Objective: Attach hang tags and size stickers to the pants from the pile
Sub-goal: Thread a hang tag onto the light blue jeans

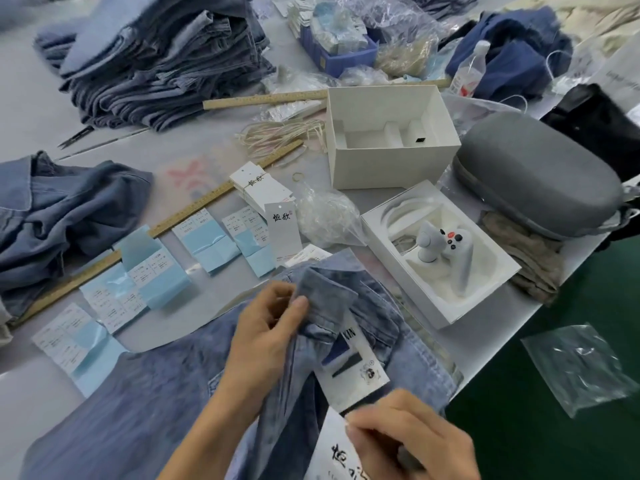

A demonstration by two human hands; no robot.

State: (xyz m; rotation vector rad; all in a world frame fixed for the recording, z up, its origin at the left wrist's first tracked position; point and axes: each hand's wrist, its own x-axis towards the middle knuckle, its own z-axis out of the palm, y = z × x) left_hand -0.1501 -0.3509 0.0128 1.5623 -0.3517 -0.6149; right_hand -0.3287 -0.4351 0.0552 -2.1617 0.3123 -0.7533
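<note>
The left hand (266,327) is pinching the waistband of the pants (145,403) lying on the table (41,109), fingers clamped on denim. The right hand (412,434), just right of the waistband, is gripping a hang tag (332,448), probably threading it; the tag's long axis is pointing toward the waistband.

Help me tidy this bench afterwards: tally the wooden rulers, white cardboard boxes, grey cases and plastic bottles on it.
Wooden rulers: 2, the far ruler and the near ruler
White boxes: 2, the empty box and the controller box
Grey case: 1
Plastic bottle: 1
Total: 6
</note>
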